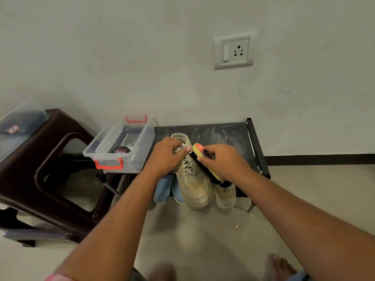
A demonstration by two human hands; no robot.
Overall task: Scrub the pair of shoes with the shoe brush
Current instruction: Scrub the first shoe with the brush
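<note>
A beige lace-up shoe [194, 187] lies on the black rack top [223, 134], toe pointing toward me and over the front edge. My left hand [165, 157] grips its collar and upper laces. My right hand [225, 161] grips a yellow shoe brush [199, 149] with a red label and black bristles, held against the shoe's right side. The second beige shoe [225, 196] sits lower, to the right, partly hidden under my right hand and the brush.
A clear plastic box [121, 142] with red latches holds a polish tin [121, 150] at the rack's left end. Blue footwear [163, 189] sticks out below the shoe. A dark brown stool [40, 159] stands left. A wall socket [234, 50] is above. My bare feet show below.
</note>
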